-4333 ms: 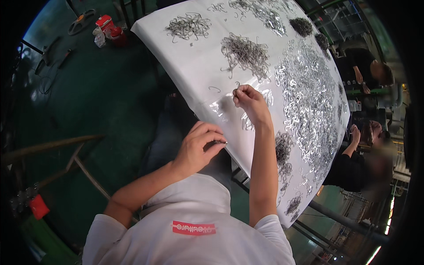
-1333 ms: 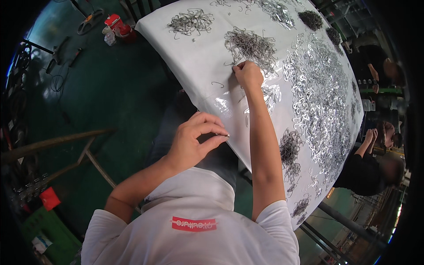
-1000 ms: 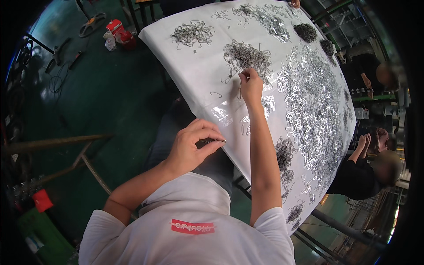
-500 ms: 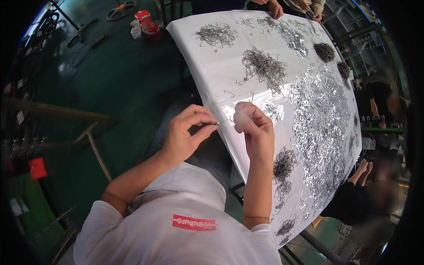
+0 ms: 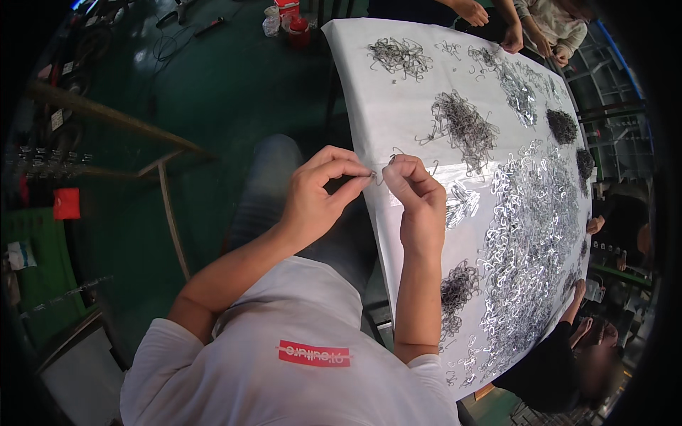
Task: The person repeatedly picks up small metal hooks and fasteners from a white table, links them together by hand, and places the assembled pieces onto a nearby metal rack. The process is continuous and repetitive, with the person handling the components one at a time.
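Note:
My left hand [image 5: 320, 192] and my right hand [image 5: 415, 195] meet at the near edge of a white-covered table [image 5: 376, 92]. Between their fingertips they pinch a small bent metal wire hook [image 5: 381, 170]. A small heap of shiny wire hooks [image 5: 462, 202] lies just right of my right hand. A dark tangled pile of hooks [image 5: 465, 128] sits farther out on the table. A broad spread of bright silver hooks [image 5: 533, 241] covers the table's right side.
More hook piles [image 5: 401, 55] lie at the table's far end, another dark pile [image 5: 458, 291] near my right elbow. Other people's hands [image 5: 490, 18] work at the far edge and the right edge [image 5: 593, 224]. Red containers [image 5: 288, 11] stand on the green floor.
My right hand drew back from the pile on the table toward my left hand. Both hands now come together over one hook at the table edge.

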`<state>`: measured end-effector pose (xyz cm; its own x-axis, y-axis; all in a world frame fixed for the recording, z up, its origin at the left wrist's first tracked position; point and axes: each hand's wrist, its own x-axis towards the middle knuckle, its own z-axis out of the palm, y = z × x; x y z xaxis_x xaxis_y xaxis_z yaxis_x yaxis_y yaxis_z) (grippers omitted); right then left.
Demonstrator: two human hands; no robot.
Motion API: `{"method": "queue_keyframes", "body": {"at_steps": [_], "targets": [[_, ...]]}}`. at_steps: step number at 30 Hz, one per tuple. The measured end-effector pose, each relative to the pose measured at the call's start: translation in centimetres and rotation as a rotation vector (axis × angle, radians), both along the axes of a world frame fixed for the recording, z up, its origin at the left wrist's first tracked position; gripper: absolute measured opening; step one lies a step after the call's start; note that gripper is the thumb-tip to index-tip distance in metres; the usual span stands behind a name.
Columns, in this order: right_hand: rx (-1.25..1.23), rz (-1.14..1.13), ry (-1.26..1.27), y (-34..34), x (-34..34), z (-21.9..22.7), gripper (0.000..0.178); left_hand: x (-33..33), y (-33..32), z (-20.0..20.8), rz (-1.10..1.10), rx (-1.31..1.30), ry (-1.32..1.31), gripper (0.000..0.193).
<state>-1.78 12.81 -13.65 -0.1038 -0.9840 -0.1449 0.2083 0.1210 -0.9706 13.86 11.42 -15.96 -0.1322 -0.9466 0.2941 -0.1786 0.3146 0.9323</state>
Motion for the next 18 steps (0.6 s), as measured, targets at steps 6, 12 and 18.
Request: {"method": "queue_keyframes", "body": {"at_steps": [6, 12, 18], "targets": [[0.036, -0.077, -0.058, 0.4, 0.2, -0.8, 0.007, -0.7, -0.4, -0.7, -0.033, 0.04, 0.011, 0.012], [-0.046, -0.239, 0.106, 1.3, 0.9, -1.6, 0.009, -0.8, -0.7, -1.2, -0.081, 0.019, -0.005, 0.012], [-0.159, -0.379, 0.089, 2.9, 2.0, -2.7, 0.008, -0.6, 0.1, -2.2, -0.167, -0.015, -0.006, 0.012]]}}
